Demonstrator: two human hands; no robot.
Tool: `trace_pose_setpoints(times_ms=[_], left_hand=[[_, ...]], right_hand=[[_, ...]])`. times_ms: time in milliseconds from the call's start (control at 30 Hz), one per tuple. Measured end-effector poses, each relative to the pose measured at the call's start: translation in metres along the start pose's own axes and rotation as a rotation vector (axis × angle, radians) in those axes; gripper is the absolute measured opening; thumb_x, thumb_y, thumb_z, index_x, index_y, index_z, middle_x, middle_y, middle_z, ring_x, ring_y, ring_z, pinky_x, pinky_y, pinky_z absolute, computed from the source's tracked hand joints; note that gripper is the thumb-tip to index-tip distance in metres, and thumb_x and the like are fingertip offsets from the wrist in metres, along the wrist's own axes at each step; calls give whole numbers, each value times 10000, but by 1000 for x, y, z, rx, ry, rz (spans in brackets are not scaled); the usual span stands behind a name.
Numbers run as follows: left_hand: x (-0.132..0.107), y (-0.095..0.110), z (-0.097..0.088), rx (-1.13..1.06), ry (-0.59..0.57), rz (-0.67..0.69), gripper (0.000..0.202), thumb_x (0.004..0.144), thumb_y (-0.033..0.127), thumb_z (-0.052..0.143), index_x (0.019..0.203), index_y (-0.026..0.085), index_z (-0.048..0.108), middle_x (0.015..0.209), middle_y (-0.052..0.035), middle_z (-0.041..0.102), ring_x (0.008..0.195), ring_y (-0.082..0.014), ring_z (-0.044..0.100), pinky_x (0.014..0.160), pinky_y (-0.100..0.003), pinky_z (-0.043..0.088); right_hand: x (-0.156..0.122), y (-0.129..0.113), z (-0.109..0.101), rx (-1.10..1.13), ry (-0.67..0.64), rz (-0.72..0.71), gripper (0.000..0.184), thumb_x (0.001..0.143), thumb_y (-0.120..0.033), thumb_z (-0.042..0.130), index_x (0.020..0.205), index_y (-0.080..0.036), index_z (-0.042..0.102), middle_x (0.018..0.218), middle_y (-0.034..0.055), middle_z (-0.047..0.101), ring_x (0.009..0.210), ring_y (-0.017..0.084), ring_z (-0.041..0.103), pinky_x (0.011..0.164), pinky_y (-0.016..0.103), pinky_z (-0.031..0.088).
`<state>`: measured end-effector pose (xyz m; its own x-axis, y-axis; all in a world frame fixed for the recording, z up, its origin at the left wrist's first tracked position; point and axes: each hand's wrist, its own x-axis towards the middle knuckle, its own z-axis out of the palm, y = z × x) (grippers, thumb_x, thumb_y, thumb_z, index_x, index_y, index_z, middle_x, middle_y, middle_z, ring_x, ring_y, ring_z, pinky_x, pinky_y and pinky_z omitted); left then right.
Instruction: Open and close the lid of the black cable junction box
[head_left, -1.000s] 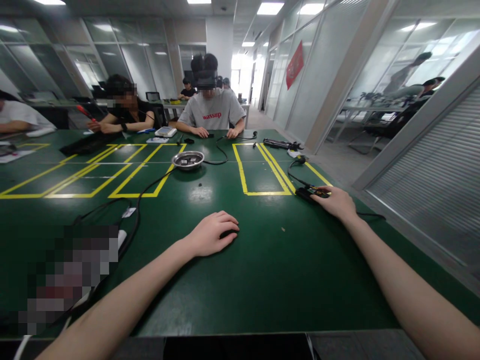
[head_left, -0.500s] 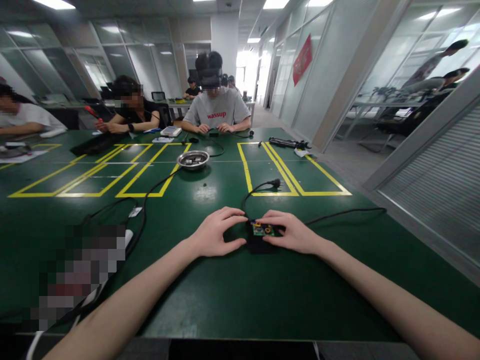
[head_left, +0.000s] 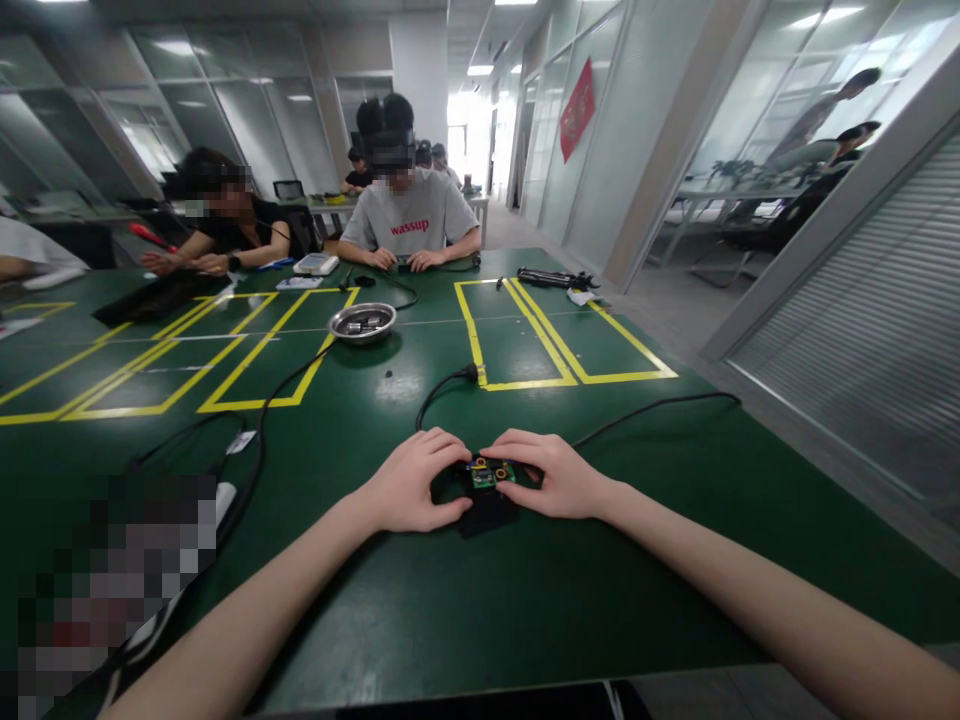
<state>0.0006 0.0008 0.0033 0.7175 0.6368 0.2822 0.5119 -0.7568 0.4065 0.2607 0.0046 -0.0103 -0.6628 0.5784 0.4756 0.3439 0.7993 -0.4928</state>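
Observation:
A small green circuit board (head_left: pixel 491 476) with copper-coloured coils lies over a flat black case (head_left: pixel 489 514) on the table in front of me. My right hand (head_left: pixel 559 477) pinches the board's right side between thumb and fingers. At the left, my left hand (head_left: pixel 416 482) curls its thumb and fingers around the left end of the case, its fingertips close to the board. A black cord with a plug (head_left: pixel 470 373) runs out beyond my left fingers. Another black cable (head_left: pixel 652 408) stretches to the right from behind my right hand. My fingers partly hide the case.
On the green table (head_left: pixel 420 620) are yellow tape outlines, a metal bowl (head_left: pixel 363 323) holding small metal parts, and a folded black tripod-like item (head_left: pixel 556 279). A blurred-out object (head_left: pixel 120 580) with cords lies at left. Across the table, a person in a grey shirt (head_left: pixel 411 215) handles something small.
My view has shifted, moving the scene leftward. The plug has swung left and the case has turned slightly. My left fingers have closed in on the case's left end.

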Motion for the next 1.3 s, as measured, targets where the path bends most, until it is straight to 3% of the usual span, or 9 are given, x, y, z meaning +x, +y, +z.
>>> trace_pose_setpoints(times_ms=[100, 267, 400, 533, 600, 700, 900, 1067, 1300], left_hand=[[0, 0, 0, 26, -12, -8, 375, 776, 334, 733, 1116, 216, 628, 1160, -85, 699, 1091, -282, 634, 952, -432, 501], [0, -2, -1, 152, -21, -27, 406, 786, 383, 744, 1130, 197, 634, 1182, -116, 683, 1087, -305, 635, 955, -454, 508], [1, -6, -4, 195, 19, -28, 392, 804, 389, 726, 1131, 189, 641, 1200, -122, 686, 1078, -307, 644, 956, -455, 520], [1, -9, -6, 191, 39, -37, 372, 813, 394, 719, 1112, 186, 645, 1177, -119, 696, 1066, -300, 648, 942, -443, 529], [1, -11, -7, 195, 42, -45, 381, 814, 410, 723, 1114, 185, 650, 1175, -117, 700, 1078, -306, 646, 947, -450, 524], [1, -15, -9, 208, 54, -69, 444, 816, 461, 727, 1160, 189, 659, 1211, -122, 697, 1118, -325, 636, 985, -483, 504], [-1, -24, -6, 174, 16, -80, 606, 836, 543, 719, 1319, 190, 621, 1348, -158, 642, 1239, -348, 587, 1072, -524, 467], [-4, -26, -3, 126, 28, -52, 520, 842, 453, 727, 1297, 218, 628, 1536, -164, 508, 1345, -360, 535, 1126, -541, 434], [-6, -26, -6, 68, 29, -60, 344, 841, 381, 710, 1138, 219, 645, 1462, -153, 602, 1335, -328, 566, 1120, -511, 446]], right_hand=[[-1, 1, -2, -16, 45, -50, 379, 889, -202, 631, 1265, -200, 674, 1093, 103, 717, 888, 188, 712, 736, 286, 597], [-1, 6, -9, -259, 72, -193, 317, 936, -217, 584, 1240, -186, 669, 1080, 109, 726, 886, 184, 718, 729, 282, 587], [-2, 13, -22, -403, -2, -139, 328, 953, -315, 604, 1244, -178, 665, 1092, 113, 719, 872, 189, 719, 698, 274, 561], [-8, 22, -30, -564, 8, -139, 233, 997, -333, 556, 1004, -170, 721, 853, 66, 689, 627, 142, 639, 549, 255, 444], [-11, 24, -29, -597, 57, -146, 262, 1023, -311, 512, 949, -173, 723, 814, 61, 674, 605, 135, 616, 545, 259, 421], [-14, 25, -23, -551, 50, -118, 274, 1036, -313, 493, 982, -180, 725, 858, 71, 688, 635, 138, 624, 565, 261, 427], [0, 24, -10, -436, -141, 16, 228, 1030, -287, 518, 1008, -186, 721, 859, 62, 734, 701, 167, 684, 603, 258, 448], [16, 16, 5, -363, -136, 133, 163, 997, -265, 579, 1002, -185, 720, 910, 72, 771, 757, 188, 715, 660, 271, 471], [14, 10, 8, -307, -158, 162, 121, 974, -266, 609, 978, -198, 709, 817, 38, 755, 659, 169, 680, 610, 261, 426]])
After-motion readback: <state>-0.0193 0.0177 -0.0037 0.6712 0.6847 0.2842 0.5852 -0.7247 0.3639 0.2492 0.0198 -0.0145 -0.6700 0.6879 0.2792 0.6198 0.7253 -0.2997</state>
